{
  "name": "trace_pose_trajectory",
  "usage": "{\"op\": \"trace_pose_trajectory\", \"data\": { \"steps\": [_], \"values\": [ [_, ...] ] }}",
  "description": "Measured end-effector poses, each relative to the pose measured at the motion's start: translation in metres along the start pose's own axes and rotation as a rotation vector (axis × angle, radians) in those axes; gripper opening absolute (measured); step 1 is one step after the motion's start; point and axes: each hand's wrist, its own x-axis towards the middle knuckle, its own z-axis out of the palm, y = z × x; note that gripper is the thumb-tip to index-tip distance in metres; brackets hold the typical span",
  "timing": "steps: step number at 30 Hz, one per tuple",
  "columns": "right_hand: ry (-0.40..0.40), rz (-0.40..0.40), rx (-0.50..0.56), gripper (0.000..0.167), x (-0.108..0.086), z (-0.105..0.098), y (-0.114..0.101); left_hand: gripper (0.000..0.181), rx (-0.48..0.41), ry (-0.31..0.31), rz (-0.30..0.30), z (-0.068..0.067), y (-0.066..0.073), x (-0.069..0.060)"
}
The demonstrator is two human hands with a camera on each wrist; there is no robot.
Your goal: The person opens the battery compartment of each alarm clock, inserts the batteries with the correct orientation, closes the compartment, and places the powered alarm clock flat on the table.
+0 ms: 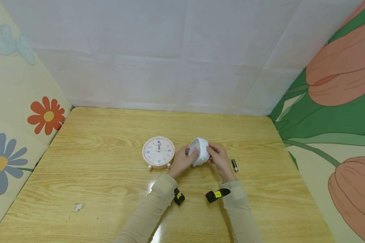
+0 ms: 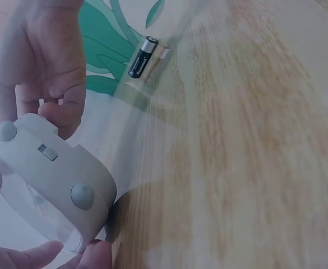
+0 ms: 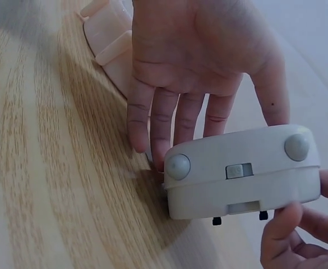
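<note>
A small white alarm clock [image 1: 203, 152] is held tilted between both hands, just right of the table's middle. My left hand [image 1: 181, 161] grips it from the left, its thumb on the face side. My right hand [image 1: 220, 160] pinches its rear right side; in the right wrist view the curled fingers [image 3: 284, 230] touch the back edge. That view also shows the clock's underside [image 3: 208, 174], with two round feet, a small slide switch and two black knobs at the back. Whether the back is open cannot be seen.
On the left, close to my left hand, a pale pink round alarm clock [image 1: 159, 152] faces up. A black and silver battery [image 1: 234, 165] lies right of my right hand. A whitish worn patch [image 1: 78, 207] marks the wooden table [image 1: 109, 189] at front left.
</note>
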Motion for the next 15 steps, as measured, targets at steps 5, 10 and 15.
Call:
{"op": "trace_pose_trajectory", "data": {
  "steps": [5,10,15],
  "values": [
    [-0.015,0.013,0.0,0.037,0.0003,0.0005,-0.0002,0.061,-0.005,-0.014,-0.013,-0.0003,0.0009,-0.0006],
    [-0.016,0.019,-0.014,0.038,0.0001,0.0015,-0.001,0.06,-0.025,-0.04,0.005,-0.001,0.0022,-0.0011],
    [0.0,0.032,-0.026,0.039,0.0,0.0023,-0.0005,0.049,-0.047,-0.061,0.069,-0.0018,0.0034,-0.0017]
  ]
}}
